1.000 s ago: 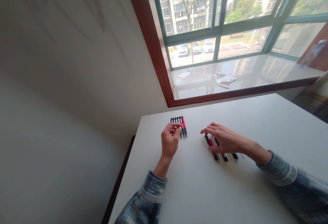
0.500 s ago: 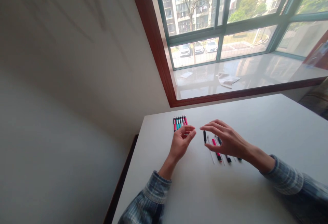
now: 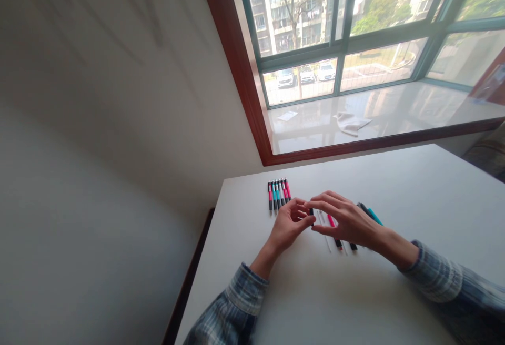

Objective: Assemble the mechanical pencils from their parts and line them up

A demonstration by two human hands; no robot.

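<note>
Just right of the row of pens [image 3: 277,193], the right hand [image 3: 347,220] pinches a black tube [image 3: 311,212] by its ends between thumb and finger, seemingly to leave its middle free, where the left hand [image 3: 286,226] curls its fingers nearly closed, their hold unclear.

over a white table [image 3: 315,303], the bare left hand [image 3: 289,226] and bare right hand [image 3: 347,221] meet at a small black cylindrical piece [image 3: 311,212], a row of slim pink, teal and black pens [image 3: 275,196] lying beyond the left hand.
</note>
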